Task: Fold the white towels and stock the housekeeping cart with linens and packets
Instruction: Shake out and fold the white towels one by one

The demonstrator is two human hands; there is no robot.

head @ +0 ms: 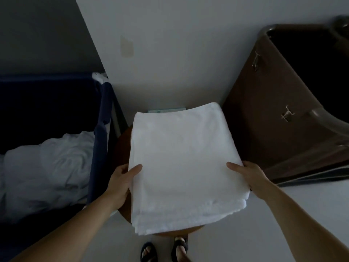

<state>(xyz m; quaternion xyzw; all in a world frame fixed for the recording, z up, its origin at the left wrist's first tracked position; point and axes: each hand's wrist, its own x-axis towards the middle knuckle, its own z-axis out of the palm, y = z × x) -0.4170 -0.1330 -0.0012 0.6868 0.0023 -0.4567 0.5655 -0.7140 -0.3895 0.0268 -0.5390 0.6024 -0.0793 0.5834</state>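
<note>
Two hands are gripping one folded white towel: the left hand is pinching its left edge and the right hand its right edge. Thumbs are lying on top, with the other fingers tucked out of sight underneath.

The towel is looking thick and plush, folded into a rectangle with layered edges showing along the near side. It's sitting over a small round brown bench and overhanging the front, though I can't tell if it's resting or lifted a bit.

Room is looking tight. A blue fabric cart with crumpled white linen is crowding the left, a brown bin is leaning in on the right, and a pale wall is running behind. Open floor is showing by the sandalled feet.

A pale greenish packet is peeking out behind the towel's far edge, too dim for reading any print.
</note>
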